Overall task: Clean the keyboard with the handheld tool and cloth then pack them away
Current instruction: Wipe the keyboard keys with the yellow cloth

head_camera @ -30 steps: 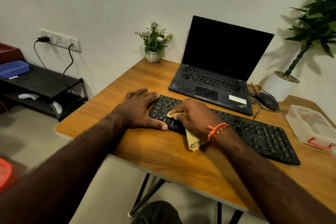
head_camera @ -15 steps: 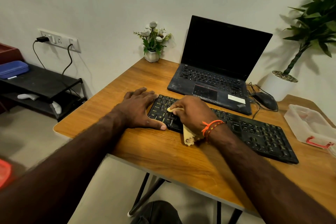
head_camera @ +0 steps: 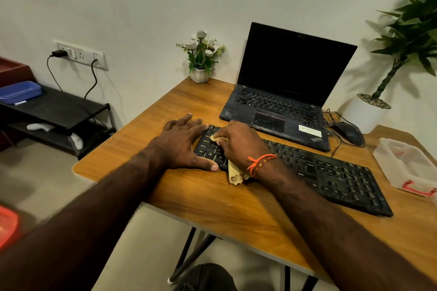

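While flat on the keyboard (head_camera: pixel 307 172), left hand (head_camera: pixel 186 146); right hand (head_camera: pixel 238 146) around cloth (head_camera: pixel 235 173).

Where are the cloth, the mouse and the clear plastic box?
cloth (head_camera: pixel 235 176): head view, bunched end below the right wrist.
mouse (head_camera: pixel 347 133): head view, top of its shell.
clear plastic box (head_camera: pixel 402 168): head view, near side wall.

Right hand (head_camera: pixel 238 144) slid the cloth (head_camera: pixel 235 175) farther toward the keyboard's (head_camera: pixel 331 177) left end. It closed on the left hand (head_camera: pixel 184 146).
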